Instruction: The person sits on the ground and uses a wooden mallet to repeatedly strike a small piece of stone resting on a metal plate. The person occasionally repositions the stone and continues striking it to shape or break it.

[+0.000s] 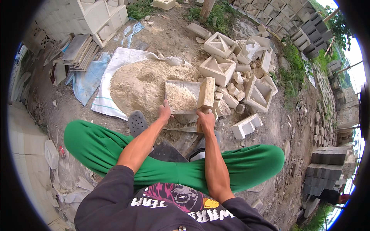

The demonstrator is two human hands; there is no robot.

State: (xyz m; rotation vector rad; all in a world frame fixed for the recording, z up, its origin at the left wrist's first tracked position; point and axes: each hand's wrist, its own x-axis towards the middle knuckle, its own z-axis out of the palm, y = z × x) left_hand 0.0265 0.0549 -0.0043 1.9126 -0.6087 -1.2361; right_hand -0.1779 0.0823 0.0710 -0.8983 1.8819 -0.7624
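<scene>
The left hand (pixel 165 111) is holding a grey tray (pixel 192 84) by its near-left corner, probably steadying it beside the powder heap (pixel 133 82), while the right hand (pixel 206 120) is clasping a wooden mallet (pixel 206 93) at its right end.

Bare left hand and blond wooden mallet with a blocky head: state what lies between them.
In the head view, a grey rectangular tray holding pale sandy powder lies between the left hand and mallet head.

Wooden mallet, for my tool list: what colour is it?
The wooden mallet is light yellowish tan, clearest in the head view.
</scene>
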